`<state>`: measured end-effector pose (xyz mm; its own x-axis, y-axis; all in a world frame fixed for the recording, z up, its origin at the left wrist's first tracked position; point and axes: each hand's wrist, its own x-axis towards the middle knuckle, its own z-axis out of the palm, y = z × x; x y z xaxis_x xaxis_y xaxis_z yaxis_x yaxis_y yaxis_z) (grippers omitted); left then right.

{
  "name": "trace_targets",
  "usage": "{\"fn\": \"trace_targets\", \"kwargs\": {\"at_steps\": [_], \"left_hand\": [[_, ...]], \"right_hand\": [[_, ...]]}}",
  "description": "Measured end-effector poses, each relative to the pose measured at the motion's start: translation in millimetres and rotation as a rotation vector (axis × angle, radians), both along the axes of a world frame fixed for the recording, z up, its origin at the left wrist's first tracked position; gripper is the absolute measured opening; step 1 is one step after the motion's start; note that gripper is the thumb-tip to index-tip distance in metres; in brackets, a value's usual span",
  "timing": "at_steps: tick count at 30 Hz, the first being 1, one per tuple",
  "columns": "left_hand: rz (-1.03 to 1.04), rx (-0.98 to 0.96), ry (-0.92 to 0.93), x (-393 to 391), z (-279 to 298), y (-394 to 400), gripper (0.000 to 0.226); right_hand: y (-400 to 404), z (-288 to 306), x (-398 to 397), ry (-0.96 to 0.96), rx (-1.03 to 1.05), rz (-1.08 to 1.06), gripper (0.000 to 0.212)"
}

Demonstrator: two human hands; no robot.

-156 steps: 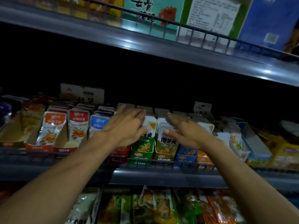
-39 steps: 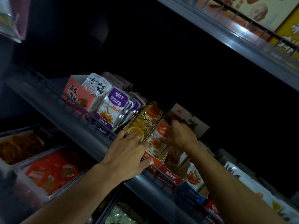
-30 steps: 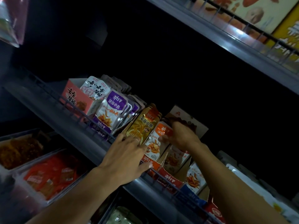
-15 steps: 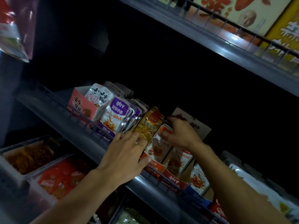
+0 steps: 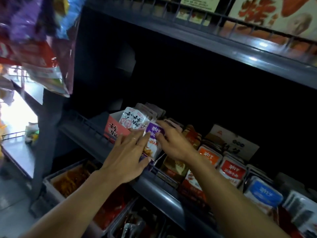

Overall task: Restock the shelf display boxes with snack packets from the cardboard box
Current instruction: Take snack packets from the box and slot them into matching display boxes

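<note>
A row of display boxes with snack packets fills the middle shelf. Both my hands meet at the purple-topped packets, second box from the left. My left hand lies flat with straight fingers against the front of that stack. My right hand comes from the right, its fingers bent over the top and side of the front purple packet. Left of them stands a pink display box with white packets. To the right stand orange, red and blue packets. No cardboard box is in view.
An upper shelf with a wire rail runs overhead. Hanging bags crowd the top left. Below the middle shelf, clear bins hold orange and red snacks. A white card sign stands behind the boxes.
Both hands have shifted left, from the gold and orange packets to the purple packets. The view has swung left and the hanging bags now show more.
</note>
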<state>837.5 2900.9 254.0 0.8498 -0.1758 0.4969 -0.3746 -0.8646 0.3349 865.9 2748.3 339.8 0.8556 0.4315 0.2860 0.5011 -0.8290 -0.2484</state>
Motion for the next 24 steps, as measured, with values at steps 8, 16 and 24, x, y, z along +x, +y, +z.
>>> {"fn": "trace_targets", "kwargs": {"at_steps": [8, 16, 24], "left_hand": [[-0.201, 0.019, 0.066, 35.0, 29.0, 18.5, 0.087], [-0.3, -0.061, 0.084, 55.4, 26.4, 26.9, 0.099], [-0.32, -0.074, 0.096, 60.0, 24.2, 27.2, 0.097]], "right_hand": [[4.7, -52.5, -31.8, 0.132, 0.603, -0.188, 0.036], [11.2, -43.3, -25.6, 0.169, 0.606, -0.227, 0.061], [5.7, 0.9, -12.1, 0.013, 0.145, -0.289, 0.074]]}}
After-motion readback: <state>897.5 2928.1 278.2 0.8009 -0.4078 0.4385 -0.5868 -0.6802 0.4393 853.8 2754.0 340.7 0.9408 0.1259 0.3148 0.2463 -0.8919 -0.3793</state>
